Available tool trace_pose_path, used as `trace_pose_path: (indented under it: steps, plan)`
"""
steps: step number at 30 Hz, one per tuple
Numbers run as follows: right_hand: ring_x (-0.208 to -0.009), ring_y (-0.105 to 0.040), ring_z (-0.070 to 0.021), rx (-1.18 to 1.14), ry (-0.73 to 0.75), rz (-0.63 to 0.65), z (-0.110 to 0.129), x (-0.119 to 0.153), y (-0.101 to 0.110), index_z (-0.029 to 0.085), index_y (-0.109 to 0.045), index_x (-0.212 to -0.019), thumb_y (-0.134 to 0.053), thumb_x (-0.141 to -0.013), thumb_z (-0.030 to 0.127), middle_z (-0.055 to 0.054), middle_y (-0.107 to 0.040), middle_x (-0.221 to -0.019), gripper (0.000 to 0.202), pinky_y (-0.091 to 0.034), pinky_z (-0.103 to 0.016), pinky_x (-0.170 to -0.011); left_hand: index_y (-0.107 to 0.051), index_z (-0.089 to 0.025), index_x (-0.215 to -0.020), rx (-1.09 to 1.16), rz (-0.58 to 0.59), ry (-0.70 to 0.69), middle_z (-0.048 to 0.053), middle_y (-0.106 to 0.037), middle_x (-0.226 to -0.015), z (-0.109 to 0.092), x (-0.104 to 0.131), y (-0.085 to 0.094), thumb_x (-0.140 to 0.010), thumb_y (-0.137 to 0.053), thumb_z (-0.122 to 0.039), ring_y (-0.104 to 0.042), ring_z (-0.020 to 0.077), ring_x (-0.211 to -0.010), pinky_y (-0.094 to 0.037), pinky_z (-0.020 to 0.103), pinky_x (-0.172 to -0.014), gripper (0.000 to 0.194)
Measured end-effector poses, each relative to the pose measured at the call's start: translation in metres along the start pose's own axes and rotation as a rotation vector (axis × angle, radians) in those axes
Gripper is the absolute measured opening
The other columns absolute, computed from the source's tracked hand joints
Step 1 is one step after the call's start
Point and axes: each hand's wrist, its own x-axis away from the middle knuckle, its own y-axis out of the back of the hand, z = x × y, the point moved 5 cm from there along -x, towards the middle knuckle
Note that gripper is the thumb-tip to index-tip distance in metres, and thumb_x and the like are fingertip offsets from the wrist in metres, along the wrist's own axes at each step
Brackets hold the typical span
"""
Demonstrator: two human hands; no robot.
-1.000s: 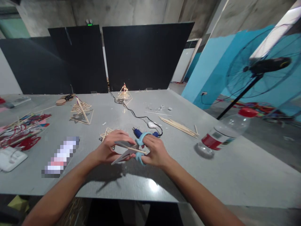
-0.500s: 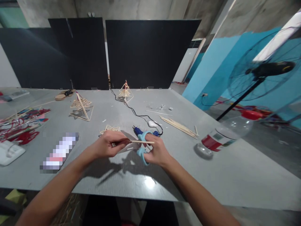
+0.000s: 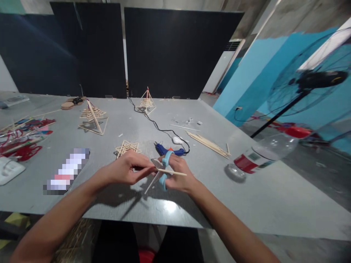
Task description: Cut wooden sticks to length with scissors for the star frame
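1. Left hand [image 3: 128, 168]: fingers pinch stick [image 3: 173, 171], end jutting toward right fingers.
2. Right hand [image 3: 180, 174]: fingers grip scissors [image 3: 163, 182], blades parted beside left fingertips.
3. Likely trimming; next calls for steady stick, blades closing.

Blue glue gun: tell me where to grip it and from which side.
Grip the blue glue gun by its handle, probably from above and the right: it lies flat, nozzle pointing left and away, handle at the right. Keep off the nozzle, which may be hot, and the black cord curving round the handle's end. The right hand holds scissors.
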Motion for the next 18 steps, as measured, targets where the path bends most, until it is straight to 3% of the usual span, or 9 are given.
trace_pose_path:
  steps: [3,5,12,18]
  plan:
    - [-0.067,-0.054,-0.0177,0.014,-0.022,0.013,-0.002,0.001,-0.001,0.024,-0.056,-0.076,-0.067,-0.063,0.016,0.001,-0.058,-0.071,0.019,-0.044,-0.032,-0.065,-0.073,-0.016,-0.083,-0.028,0.030,-0.004,0.000,-0.061,-0.065,-0.001,0.001,-0.002,-0.104,-0.055,-0.021,-0.048,0.0095,-0.058,-0.036,0.024,-0.058,0.028]
    - [-0.062,-0.047,-0.0155,0.018,-0.025,0.019,-0.003,0.002,-0.002,0.024,-0.047,-0.068,-0.066,-0.063,0.018,0.003,-0.050,-0.066,0.021,-0.038,-0.031,-0.061,-0.073,-0.016,-0.083,-0.037,0.042,-0.002,-0.001,-0.060,-0.065,-0.001,0.001,-0.003,-0.104,-0.055,-0.020,-0.047,0.0093,-0.057,-0.034,0.025,-0.057,0.027]
    - [-0.057,-0.040,-0.0134,-0.010,-0.011,0.084,-0.007,0.005,-0.003,0.025,-0.037,-0.064,-0.061,-0.059,0.021,0.004,-0.042,-0.061,0.025,-0.034,-0.031,-0.058,-0.070,-0.017,-0.080,-0.029,0.057,-0.015,0.000,-0.063,-0.066,-0.005,0.002,-0.004,-0.103,-0.057,-0.021,-0.050,0.0093,-0.058,-0.034,0.024,-0.056,0.027]
    - [-0.052,-0.030,-0.0117,-0.023,-0.016,0.068,0.000,0.006,0.001,0.027,-0.029,-0.065,-0.057,-0.055,0.023,0.006,-0.032,-0.057,0.030,-0.028,-0.031,-0.054,-0.072,-0.017,-0.083,-0.012,0.046,-0.032,0.000,-0.065,-0.067,-0.011,0.000,-0.004,-0.103,-0.057,-0.019,-0.052,0.0090,-0.058,-0.036,0.023,-0.056,0.025]
